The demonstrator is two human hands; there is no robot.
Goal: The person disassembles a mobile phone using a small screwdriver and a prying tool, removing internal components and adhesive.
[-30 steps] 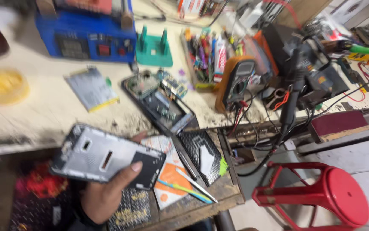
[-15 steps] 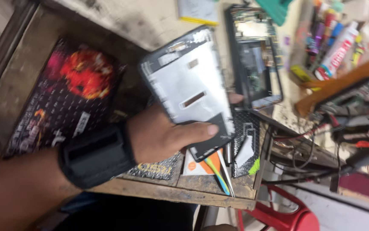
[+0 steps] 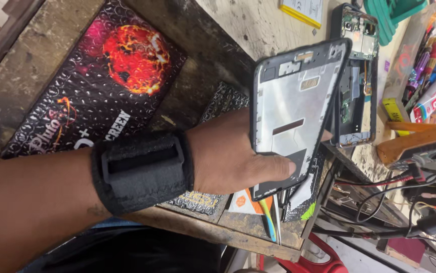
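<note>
My left hand [image 3: 228,156] grips a phone mid-frame [image 3: 296,111], a silver metal plate with a black border, held upright and slightly tilted above the bench edge. My thumb presses on its lower end and my fingers are hidden behind it. A black strap [image 3: 142,172] wraps my wrist. Just behind the frame, an opened phone [image 3: 357,76] with its circuit board exposed lies on the workbench [image 3: 258,25]. My right hand is out of view.
A black bubble-wrap pouch with a red planet picture [image 3: 101,86] lies on the left shelf. Tweezers [image 3: 277,217] and small packets sit below my hand. An orange meter [image 3: 420,141], cables [image 3: 380,202], pens [image 3: 430,65], a yellow-edged battery [image 3: 301,10] and a red stool [image 3: 304,263] surround the bench.
My left hand has lifted the frame and turned it more upright, moving it right toward the opened phone. The view has swung left and closer to the bench edge.
</note>
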